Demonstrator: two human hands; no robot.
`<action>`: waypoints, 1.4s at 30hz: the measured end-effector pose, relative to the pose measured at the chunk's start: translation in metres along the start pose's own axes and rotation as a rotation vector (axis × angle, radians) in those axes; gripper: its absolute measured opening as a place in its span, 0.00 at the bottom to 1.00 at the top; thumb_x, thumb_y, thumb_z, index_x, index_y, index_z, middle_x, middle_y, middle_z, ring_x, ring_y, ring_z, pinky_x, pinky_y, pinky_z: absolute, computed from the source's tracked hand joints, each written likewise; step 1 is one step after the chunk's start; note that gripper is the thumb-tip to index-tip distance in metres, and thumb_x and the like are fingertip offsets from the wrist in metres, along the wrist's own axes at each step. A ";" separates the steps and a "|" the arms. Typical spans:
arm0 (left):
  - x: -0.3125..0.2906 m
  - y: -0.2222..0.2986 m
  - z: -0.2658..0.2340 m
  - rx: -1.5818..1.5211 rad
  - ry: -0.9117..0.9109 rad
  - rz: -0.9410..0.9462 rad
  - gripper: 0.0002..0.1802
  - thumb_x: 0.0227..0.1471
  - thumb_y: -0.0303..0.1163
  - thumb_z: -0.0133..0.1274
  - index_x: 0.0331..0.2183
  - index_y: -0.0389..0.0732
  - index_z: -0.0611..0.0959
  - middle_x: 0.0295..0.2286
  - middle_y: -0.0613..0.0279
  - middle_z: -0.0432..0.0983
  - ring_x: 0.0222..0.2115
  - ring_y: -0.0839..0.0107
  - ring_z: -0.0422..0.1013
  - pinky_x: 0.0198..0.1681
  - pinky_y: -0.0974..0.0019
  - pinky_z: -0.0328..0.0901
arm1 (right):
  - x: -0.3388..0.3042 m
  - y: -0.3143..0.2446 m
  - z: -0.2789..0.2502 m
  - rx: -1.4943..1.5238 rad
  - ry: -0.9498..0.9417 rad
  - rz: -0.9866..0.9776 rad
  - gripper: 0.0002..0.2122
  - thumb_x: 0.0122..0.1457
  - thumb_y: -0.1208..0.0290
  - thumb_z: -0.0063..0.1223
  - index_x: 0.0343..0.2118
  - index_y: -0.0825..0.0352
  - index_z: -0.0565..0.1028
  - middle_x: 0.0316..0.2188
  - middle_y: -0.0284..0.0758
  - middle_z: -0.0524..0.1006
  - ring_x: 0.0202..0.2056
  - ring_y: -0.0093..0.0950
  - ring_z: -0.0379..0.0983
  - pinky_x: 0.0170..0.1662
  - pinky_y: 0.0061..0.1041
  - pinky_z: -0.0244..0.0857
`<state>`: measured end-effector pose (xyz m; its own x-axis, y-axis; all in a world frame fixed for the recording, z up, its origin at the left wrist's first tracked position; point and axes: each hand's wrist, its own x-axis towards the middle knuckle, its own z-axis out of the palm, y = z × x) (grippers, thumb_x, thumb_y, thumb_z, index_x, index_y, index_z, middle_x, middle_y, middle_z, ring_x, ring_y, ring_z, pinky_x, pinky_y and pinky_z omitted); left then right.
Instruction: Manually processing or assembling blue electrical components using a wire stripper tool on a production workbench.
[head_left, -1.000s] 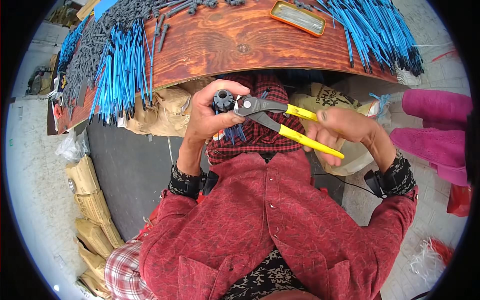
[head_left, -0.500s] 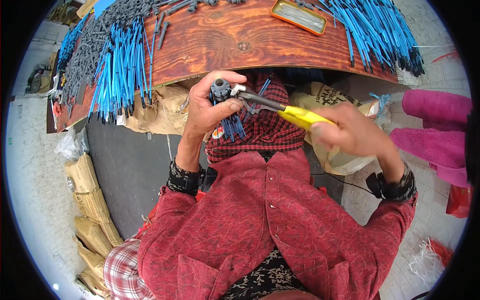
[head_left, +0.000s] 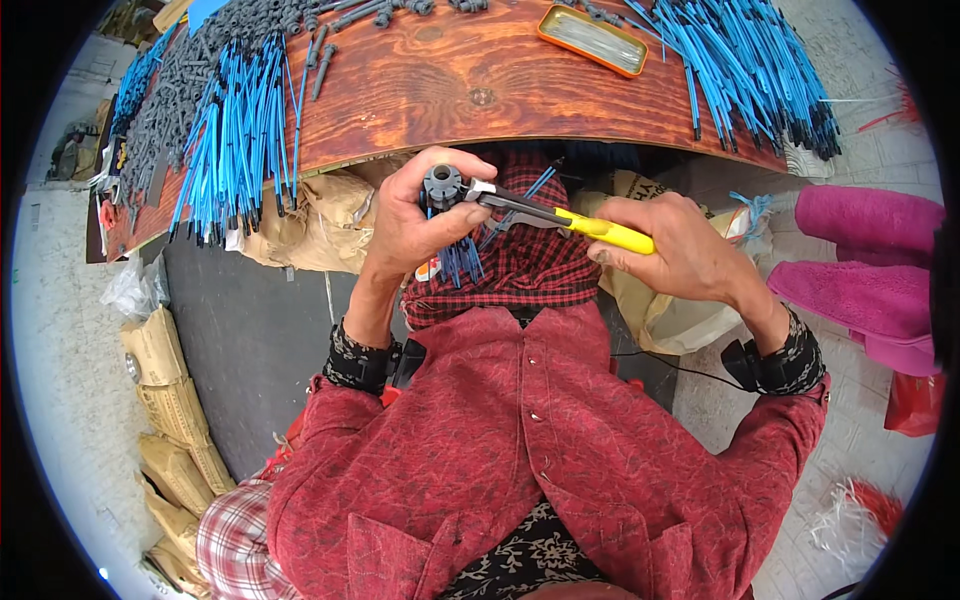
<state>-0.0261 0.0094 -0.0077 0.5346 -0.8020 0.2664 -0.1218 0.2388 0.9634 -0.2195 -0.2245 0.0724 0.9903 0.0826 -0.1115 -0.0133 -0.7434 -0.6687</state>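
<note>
My left hand (head_left: 413, 215) is closed around a grey notched plastic hub (head_left: 442, 184), with its round hole facing up. Thin blue rods (head_left: 460, 262) hang below the hub. In my right hand (head_left: 672, 245) are pliers (head_left: 605, 232) with yellow handles and dark arms, slanting down from the hub to my palm. Their metal jaws meet the hub's right side near my left thumb. Whether the jaws grip a part there is too small to tell. More rods show past the pliers, over the red-checked cloth on my lap.
A wooden table (head_left: 560, 95) spans the top. On it lie blue black-tipped rods (head_left: 745, 75) at both sides, grey plastic parts (head_left: 190, 95) at left, and a tin of thin pins (head_left: 595, 42). Paper sacks (head_left: 160, 350) line the left. Pink towels (head_left: 850, 280) hang at right.
My right hand has drawn slightly left and settled with the pliers, no longer blurred. The jaws stay at the hub, which my left hand keeps holding. The whole view shifted a little.
</note>
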 end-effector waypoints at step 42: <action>0.021 -0.016 -0.017 -0.444 -0.154 -0.112 0.49 0.36 0.51 0.67 0.55 0.31 0.70 0.36 0.52 0.75 0.30 0.68 0.76 0.35 0.66 0.72 | 0.017 -0.004 -0.015 0.397 -0.209 0.026 0.22 0.60 0.79 0.47 0.59 0.68 0.69 0.39 0.40 0.81 0.35 0.28 0.80 0.41 0.29 0.75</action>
<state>0.0014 -0.0018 -0.0180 0.3897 -0.9000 0.1953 0.3162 0.3299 0.8895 -0.2010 -0.2298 0.0847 0.9403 0.2299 -0.2511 -0.1303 -0.4385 -0.8892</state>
